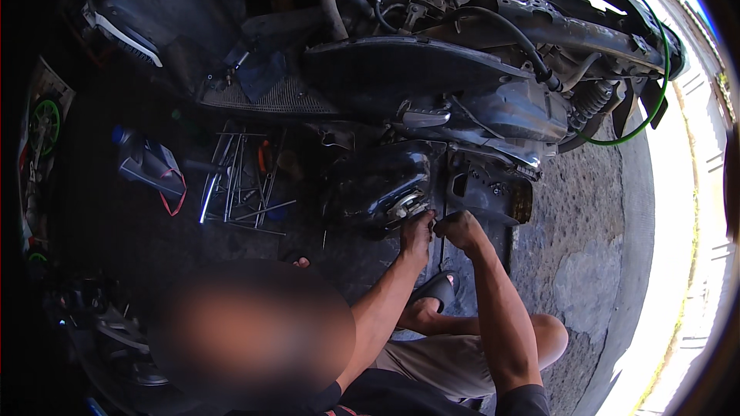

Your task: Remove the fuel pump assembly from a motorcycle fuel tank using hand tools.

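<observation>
Just in front of me, both hands are close together at a glossy black rounded tank-like part [370, 185]. My left hand [417, 233] is closed right by the light metal fitting [410, 204] on the tank's near side. Beside it, my right hand [461, 229] has its fingers curled in and pressed together. Whatever the fingers grip is too small and too hidden to name. To the right of the tank lies a black tray-shaped plastic part [489, 192] with small pieces in it.
A partly stripped motorcycle [432, 77] fills the far side, a green cable [664, 69] looping at its right. Several long metal tools [239, 177] lie on the floor to the left, near a grey bottle [146, 166] with a blue cap. A sandalled foot [435, 293] rests below my hands.
</observation>
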Action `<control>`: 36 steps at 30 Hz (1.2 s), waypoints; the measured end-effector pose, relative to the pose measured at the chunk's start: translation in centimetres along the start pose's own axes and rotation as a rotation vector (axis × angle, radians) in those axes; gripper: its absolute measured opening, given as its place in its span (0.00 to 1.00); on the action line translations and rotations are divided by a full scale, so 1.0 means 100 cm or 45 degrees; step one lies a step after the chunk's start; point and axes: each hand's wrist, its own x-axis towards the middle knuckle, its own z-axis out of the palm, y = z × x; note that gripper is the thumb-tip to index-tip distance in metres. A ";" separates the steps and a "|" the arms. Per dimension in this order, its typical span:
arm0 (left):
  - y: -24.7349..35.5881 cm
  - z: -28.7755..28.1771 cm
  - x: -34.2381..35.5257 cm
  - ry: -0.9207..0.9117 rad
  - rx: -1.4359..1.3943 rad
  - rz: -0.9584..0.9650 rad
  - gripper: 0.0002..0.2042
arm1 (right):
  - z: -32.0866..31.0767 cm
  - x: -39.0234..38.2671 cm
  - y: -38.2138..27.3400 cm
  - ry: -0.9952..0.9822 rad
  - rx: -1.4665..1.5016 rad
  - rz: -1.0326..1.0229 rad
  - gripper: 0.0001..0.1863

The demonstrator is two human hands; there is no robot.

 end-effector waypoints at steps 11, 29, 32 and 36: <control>-0.006 0.003 0.001 0.035 -0.084 -0.025 0.06 | 0.004 0.003 0.018 0.043 -0.090 -0.225 0.09; -0.016 0.000 0.018 -0.143 -0.579 -0.174 0.04 | 0.006 -0.046 0.002 0.252 0.158 -0.015 0.18; -0.022 -0.017 0.021 -0.210 -0.466 -0.143 0.05 | 0.008 -0.060 -0.019 0.254 0.660 0.434 0.12; -0.024 -0.009 -0.002 -0.251 -0.274 -0.161 0.09 | 0.027 -0.064 0.006 0.512 1.233 0.437 0.06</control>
